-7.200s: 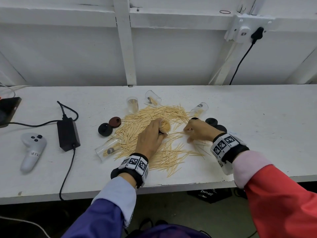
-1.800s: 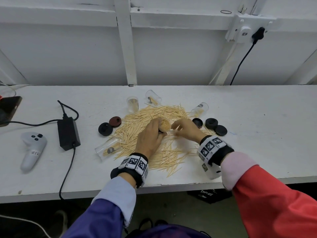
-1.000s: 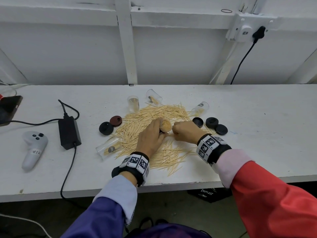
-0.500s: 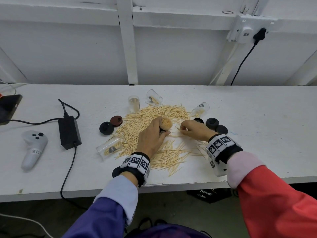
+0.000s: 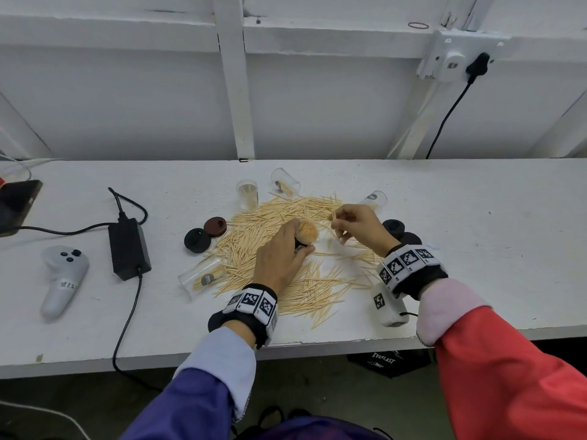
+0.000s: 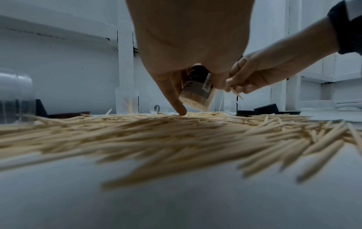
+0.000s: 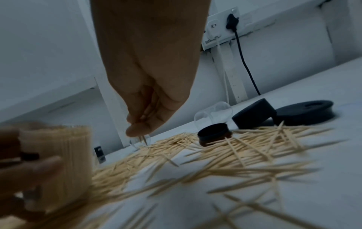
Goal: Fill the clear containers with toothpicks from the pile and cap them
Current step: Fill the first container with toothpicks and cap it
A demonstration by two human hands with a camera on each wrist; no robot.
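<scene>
My left hand (image 5: 286,252) grips a clear container (image 5: 306,231) packed with toothpicks, tilted over the toothpick pile (image 5: 254,239); its little finger touches the pile in the left wrist view. The container (image 6: 197,94) has a dark label. My right hand (image 5: 347,222) pinches a few toothpicks (image 5: 333,216) just right of the container's mouth. In the right wrist view the toothpicks (image 7: 144,139) point down from the fingertips (image 7: 137,131). Other clear containers: one upright (image 5: 247,193), others lying (image 5: 286,185), (image 5: 374,200), (image 5: 203,276). Caps lie left (image 5: 197,239), (image 5: 215,226) and right (image 5: 394,225).
A black power adapter (image 5: 128,247) with its cable, a white controller (image 5: 62,277) and a dark phone (image 5: 16,204) lie to the left. A wall socket (image 5: 451,58) with a plugged cable is at the back right. The table's front edge (image 5: 317,344) is close to my wrists.
My right hand has come up off the pile with a few toothpicks pinched and moved left toward the container's mouth. The left hand has kept the container in place.
</scene>
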